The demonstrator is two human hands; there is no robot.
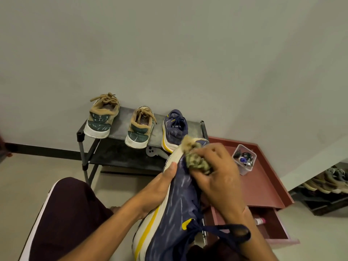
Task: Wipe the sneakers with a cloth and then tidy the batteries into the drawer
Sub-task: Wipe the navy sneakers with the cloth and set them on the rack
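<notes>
1. At 7 o'clock in the view, a dark trouser leg with a white side stripe.
2. At 9 o'clock, a black shoe rack stands against the wall. Its top shelf carries 3 shoes, heels toward the camera: the left tan sneaker, the second tan sneaker just at its 3 o'clock, then the navy sneaker on the rack.
3. The left hand grips the held navy sneaker by its white and yellow sole, thumb over the edge. The shoe lies tilted at 6 o'clock, toe pointing to 12 o'clock.
4. The right hand holds a bunched cloth, fingers curled round it, pressing it on the upper near the toe.
5. At 4 o'clock, a clear container of small items, too small to identify, sits on the red cabinet top.
6. Below it, at 5 o'clock, the drawer stands open with a small bottle inside.
7. At 3 o'clock, more shoes in a row.
</notes>
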